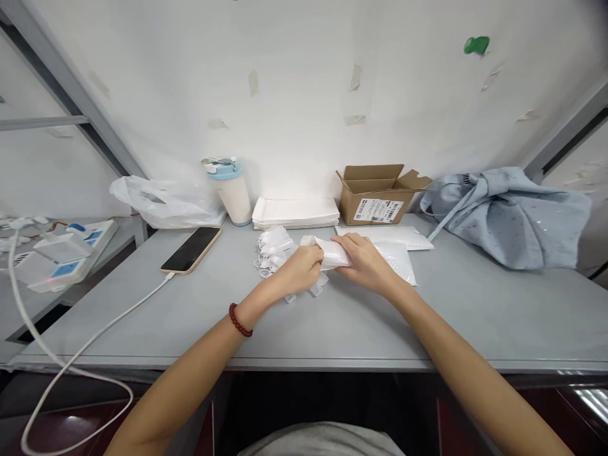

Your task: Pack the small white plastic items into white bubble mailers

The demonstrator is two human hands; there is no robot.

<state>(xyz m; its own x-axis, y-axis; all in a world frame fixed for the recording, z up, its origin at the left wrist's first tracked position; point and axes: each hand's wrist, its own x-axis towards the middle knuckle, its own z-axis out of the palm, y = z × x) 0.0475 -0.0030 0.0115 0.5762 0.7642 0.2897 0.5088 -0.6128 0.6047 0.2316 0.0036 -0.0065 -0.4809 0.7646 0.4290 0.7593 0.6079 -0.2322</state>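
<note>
A white padded envelope [335, 253] is held just above the grey table between my two hands. My left hand [304, 269], with a dark red beaded bracelet at the wrist, is closed in a fist on its left end. At the other end my right hand [363, 261] grips it, thumb below and fingers on top. Whatever may be inside the envelope is hidden. Behind and beside my left hand lies a pile of small white items with thin loops [273, 247], too small to name. More white padded envelopes [401, 261] lie by my right hand.
Along the back stand a stack of white envelopes [297, 213], an open cardboard box [373, 202] and a blue-lidded cup [232, 193]. A charging phone [192, 249] and a white plastic bag [166, 206] are left; a light blue cloth bag [513, 215] is right. Its cable [118, 318] trails off the table.
</note>
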